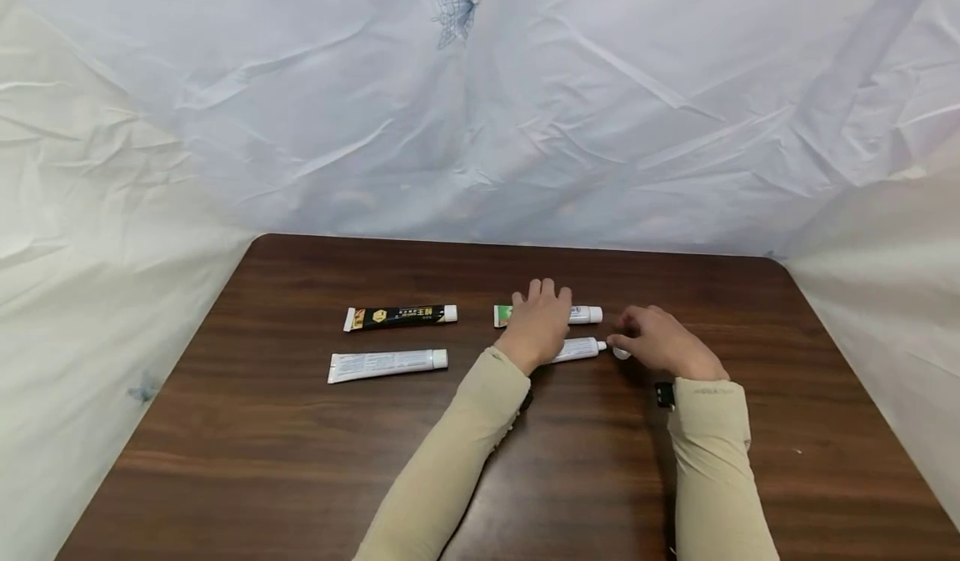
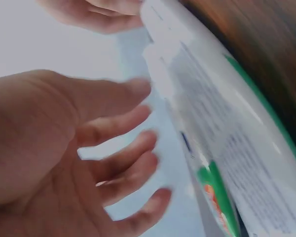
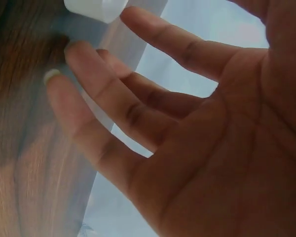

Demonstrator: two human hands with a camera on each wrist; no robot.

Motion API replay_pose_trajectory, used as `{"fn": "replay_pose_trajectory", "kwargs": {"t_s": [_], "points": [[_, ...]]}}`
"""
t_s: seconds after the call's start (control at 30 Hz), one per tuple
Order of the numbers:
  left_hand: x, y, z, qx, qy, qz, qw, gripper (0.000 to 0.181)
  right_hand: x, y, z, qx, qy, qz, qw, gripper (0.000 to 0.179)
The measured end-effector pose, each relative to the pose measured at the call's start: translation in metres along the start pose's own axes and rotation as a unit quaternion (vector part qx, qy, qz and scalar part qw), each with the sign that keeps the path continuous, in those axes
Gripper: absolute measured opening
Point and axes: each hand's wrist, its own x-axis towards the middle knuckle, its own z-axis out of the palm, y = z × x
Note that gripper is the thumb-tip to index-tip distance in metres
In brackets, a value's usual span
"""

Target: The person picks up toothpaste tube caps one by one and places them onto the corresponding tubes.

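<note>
My left hand (image 1: 536, 323) is over two toothpaste tubes on the right; in the left wrist view its fingers are spread and slightly bent beside them. The farther tube (image 1: 585, 315) is green and white with its white cap on. The nearer white tube (image 1: 576, 350) shows a bare nozzle at its right end; the left hand and sleeve cover its left part. Just right of that nozzle, my right hand (image 1: 660, 340) holds a small white cap (image 1: 621, 353) at the thumb and index finger. In the right wrist view the index fingertip meets the cap (image 3: 96, 7), while the other fingers stay loose.
To the left lie a black and yellow tube (image 1: 401, 317) and a white tube (image 1: 386, 364), both capped. All rest on a dark wooden table (image 1: 247, 461). White sheeting (image 1: 480, 127) hangs behind the table and along its sides.
</note>
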Motion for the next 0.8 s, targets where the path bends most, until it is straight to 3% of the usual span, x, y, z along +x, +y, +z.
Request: {"fn": "replay_pose_trajectory", "kwargs": {"t_s": [0.13,0.23,0.43,0.53,0.67,0.8], "points": [[-0.004,0.010,-0.001,0.018,-0.044,0.017,0.9987,0.057,-0.002,-0.001,0.000,0.001,-0.012,0.005,0.9999,0.034],[-0.006,0.014,0.002,0.029,-0.060,0.028,0.9974,0.057,-0.002,-0.002,0.001,0.007,-0.011,0.002,0.9999,0.031],[-0.010,0.012,0.008,0.039,-0.060,0.033,0.9969,0.056,0.003,-0.005,0.003,0.027,-0.024,0.024,0.9991,0.019],[-0.012,0.008,0.008,0.031,-0.057,0.035,0.9973,0.046,0.005,-0.005,0.004,0.027,-0.023,0.035,0.9988,0.013],[-0.014,0.003,0.008,0.028,-0.057,0.039,0.9972,0.037,0.005,-0.005,0.005,0.025,-0.004,0.028,0.9993,0.009],[-0.015,0.002,0.010,0.041,-0.064,0.042,0.9963,0.040,0.005,-0.008,0.003,0.030,0.009,0.013,0.9994,0.015]]}}
